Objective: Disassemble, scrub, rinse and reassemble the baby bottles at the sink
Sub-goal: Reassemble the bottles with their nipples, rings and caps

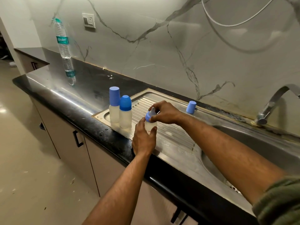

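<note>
My left hand (143, 138) grips the cloudy body of a small baby bottle (151, 125) standing on the steel drainboard (172, 135). My right hand (164, 112) pinches its blue collar ring (147, 116), with the clear teat (153, 111) sticking up beside my fingers. Two more baby bottles stand at the drainboard's left end: one with a tall light-blue cap (114, 104), one with a rounded darker blue cap (125, 111). A loose light-blue cap (191, 107) stands on the drainboard's far edge.
The sink basin (253, 143) lies to the right, with a chrome tap (274, 103) behind it. A tall plastic water bottle (62, 39) stands at the back of the black counter (78, 101). A white cable hangs on the marble wall. Cabinets sit below.
</note>
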